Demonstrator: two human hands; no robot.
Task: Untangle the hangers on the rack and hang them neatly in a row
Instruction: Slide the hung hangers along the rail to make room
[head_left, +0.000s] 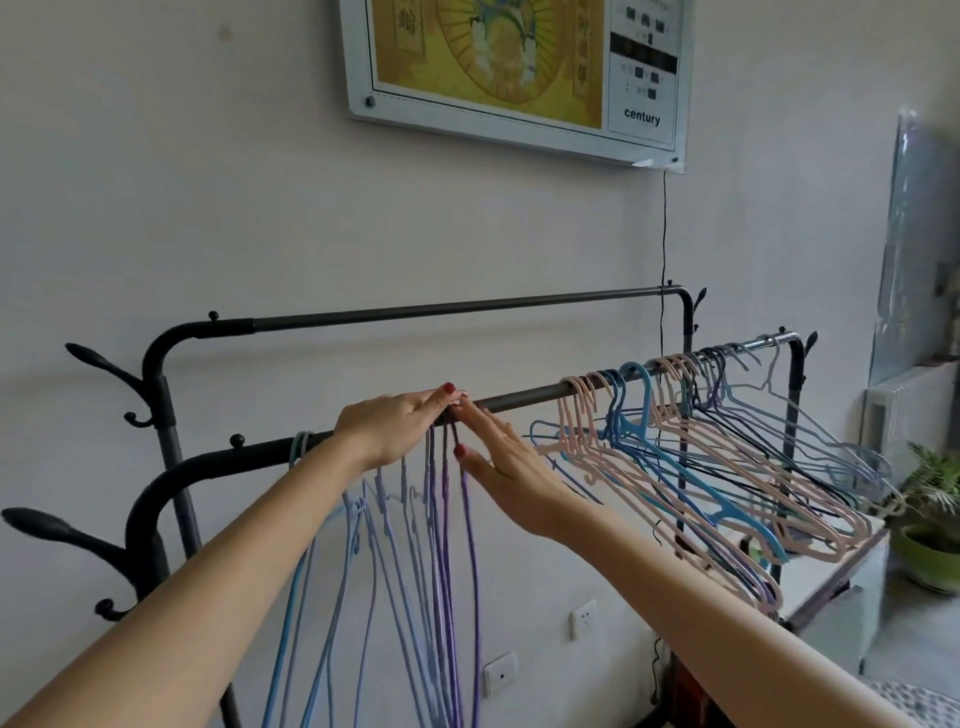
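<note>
Roughly a third done: my left hand (397, 423) pinches a purple hanger (445, 519) hook onto the rail (519, 401), right hand (498, 457) open flat beside it, pink-blue tangle (691, 467) still left.

**One readable word on the wall panel**

The framed wall panel (519, 78) carries the word "century" in dark letters on its white right-hand section, near the lower corner. Above it sit dark display blocks and small marks too blurred to read. Vertical characters flank the yellow picture, also illegible.
</note>
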